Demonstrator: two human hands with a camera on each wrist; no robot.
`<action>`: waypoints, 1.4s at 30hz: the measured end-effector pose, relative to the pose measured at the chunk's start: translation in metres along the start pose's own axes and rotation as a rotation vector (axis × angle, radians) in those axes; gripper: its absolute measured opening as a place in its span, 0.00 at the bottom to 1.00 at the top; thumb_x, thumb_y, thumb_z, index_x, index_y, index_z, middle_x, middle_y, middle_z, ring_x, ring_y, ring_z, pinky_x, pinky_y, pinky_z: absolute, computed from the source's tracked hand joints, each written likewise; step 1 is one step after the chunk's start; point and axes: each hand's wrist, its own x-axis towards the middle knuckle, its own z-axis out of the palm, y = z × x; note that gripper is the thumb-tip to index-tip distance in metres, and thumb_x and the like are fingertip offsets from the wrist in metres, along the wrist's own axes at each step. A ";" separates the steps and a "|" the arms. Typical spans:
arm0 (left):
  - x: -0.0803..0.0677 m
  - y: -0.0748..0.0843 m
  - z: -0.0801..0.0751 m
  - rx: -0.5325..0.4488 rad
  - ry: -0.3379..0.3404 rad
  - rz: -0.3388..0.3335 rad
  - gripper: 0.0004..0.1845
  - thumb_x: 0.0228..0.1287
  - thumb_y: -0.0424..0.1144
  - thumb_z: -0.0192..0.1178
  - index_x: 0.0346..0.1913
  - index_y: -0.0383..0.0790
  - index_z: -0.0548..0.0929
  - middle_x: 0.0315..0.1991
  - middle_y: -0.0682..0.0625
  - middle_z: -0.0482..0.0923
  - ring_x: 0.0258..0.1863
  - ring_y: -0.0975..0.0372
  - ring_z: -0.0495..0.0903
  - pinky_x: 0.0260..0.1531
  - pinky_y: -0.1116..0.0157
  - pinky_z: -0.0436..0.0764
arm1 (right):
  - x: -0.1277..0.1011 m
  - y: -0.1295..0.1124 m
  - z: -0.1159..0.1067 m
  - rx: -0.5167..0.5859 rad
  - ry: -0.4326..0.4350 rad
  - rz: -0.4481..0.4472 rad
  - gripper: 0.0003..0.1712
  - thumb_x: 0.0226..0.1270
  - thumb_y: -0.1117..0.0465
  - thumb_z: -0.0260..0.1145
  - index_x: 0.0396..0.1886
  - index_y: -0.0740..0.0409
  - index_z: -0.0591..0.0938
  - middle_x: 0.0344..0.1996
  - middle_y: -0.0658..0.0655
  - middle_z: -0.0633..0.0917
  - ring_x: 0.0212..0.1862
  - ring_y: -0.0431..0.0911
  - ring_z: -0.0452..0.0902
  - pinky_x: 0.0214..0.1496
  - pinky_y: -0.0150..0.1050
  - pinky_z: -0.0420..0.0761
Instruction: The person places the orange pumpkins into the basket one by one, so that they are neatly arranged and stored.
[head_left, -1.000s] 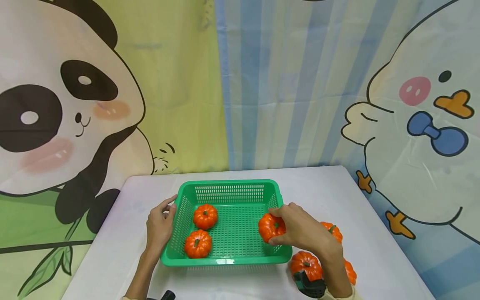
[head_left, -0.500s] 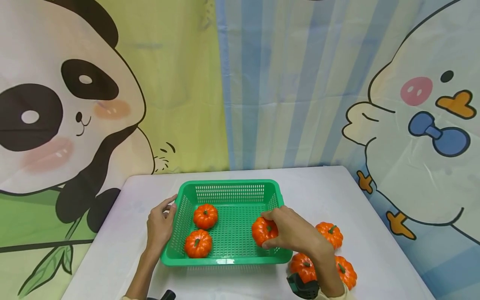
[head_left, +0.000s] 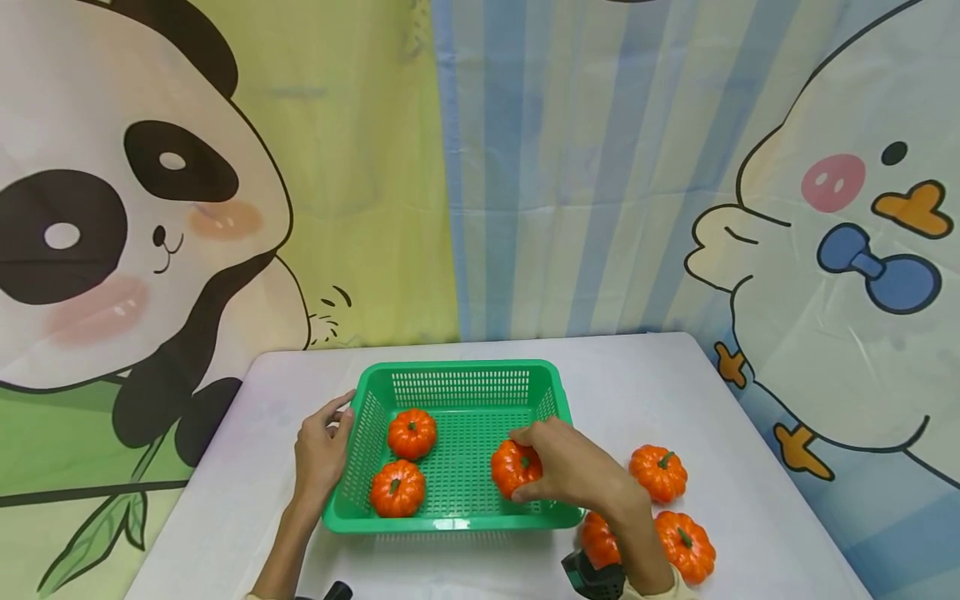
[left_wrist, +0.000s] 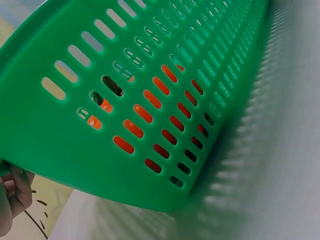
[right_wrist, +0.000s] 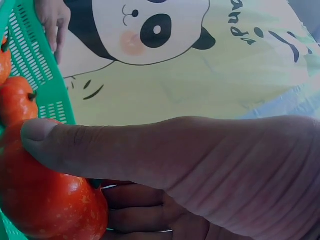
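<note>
A green plastic basket (head_left: 450, 524) stands on the table, with two orange toy pumpkins (head_left: 412, 433) inside at its left. My left hand (head_left: 318, 454) holds the basket's left rim, thumb and fingertips at the edge; the left wrist view shows its bent fingers (left_wrist: 20, 190) by the rim. Inside the basket's right half, my right hand (head_left: 573, 467) grips another toy pumpkin (head_left: 513, 468) between thumb and fingers. The right wrist view shows the thumb lying over this pumpkin (right_wrist: 55, 205). Whether it touches the basket floor, I cannot tell.
Right of the basket lie a toy pumpkin (head_left: 658, 472), another pumpkin (head_left: 686, 547) nearer the front, and a third pumpkin (head_left: 600, 540) partly hidden by my right wrist. A white table (head_left: 600, 375) bears everything. Behind it hangs a printed curtain (head_left: 525, 167).
My right hand has moved left with its pumpkin, farther into the basket. The loose pumpkins at the right now show more fully. My left hand and the basket stay put.
</note>
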 end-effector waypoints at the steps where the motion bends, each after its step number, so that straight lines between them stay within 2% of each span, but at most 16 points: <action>1: 0.000 0.000 0.000 -0.001 0.001 0.000 0.20 0.85 0.39 0.58 0.73 0.44 0.84 0.44 0.35 0.90 0.15 0.64 0.78 0.17 0.65 0.73 | 0.001 0.000 0.001 -0.001 -0.002 0.002 0.34 0.53 0.55 0.90 0.60 0.58 0.91 0.45 0.46 0.92 0.44 0.40 0.78 0.48 0.35 0.82; 8: 0.000 -0.001 0.001 -0.009 0.001 0.022 0.20 0.85 0.38 0.58 0.73 0.43 0.84 0.44 0.34 0.90 0.15 0.64 0.79 0.17 0.65 0.74 | 0.007 -0.002 0.010 0.005 -0.010 -0.039 0.32 0.54 0.55 0.90 0.59 0.59 0.91 0.46 0.47 0.93 0.41 0.37 0.79 0.48 0.32 0.82; 15: 0.000 -0.001 0.002 -0.001 0.005 0.029 0.20 0.85 0.38 0.57 0.73 0.43 0.83 0.45 0.33 0.90 0.17 0.64 0.80 0.18 0.65 0.75 | 0.010 -0.007 0.015 -0.019 -0.003 -0.068 0.28 0.53 0.55 0.89 0.54 0.56 0.92 0.37 0.42 0.89 0.38 0.38 0.77 0.45 0.32 0.79; 24: 0.000 0.001 0.001 -0.004 0.002 0.030 0.20 0.86 0.39 0.57 0.73 0.43 0.83 0.46 0.33 0.90 0.19 0.65 0.82 0.19 0.65 0.76 | 0.016 -0.010 0.024 -0.036 -0.016 -0.084 0.33 0.53 0.54 0.90 0.59 0.58 0.91 0.46 0.46 0.92 0.41 0.37 0.77 0.48 0.32 0.80; 37: -0.001 -0.001 0.001 0.008 0.010 0.024 0.20 0.85 0.39 0.57 0.73 0.43 0.83 0.45 0.34 0.90 0.18 0.65 0.81 0.19 0.65 0.75 | 0.026 -0.011 0.037 -0.061 -0.036 -0.135 0.30 0.53 0.53 0.90 0.55 0.57 0.91 0.42 0.45 0.92 0.40 0.36 0.77 0.48 0.31 0.81; 42: -0.001 0.000 0.000 0.006 0.005 0.018 0.20 0.86 0.39 0.57 0.73 0.43 0.83 0.46 0.33 0.90 0.21 0.66 0.83 0.21 0.66 0.77 | 0.028 -0.010 0.042 -0.075 -0.035 -0.132 0.33 0.52 0.52 0.91 0.58 0.57 0.91 0.45 0.46 0.93 0.43 0.37 0.78 0.52 0.34 0.82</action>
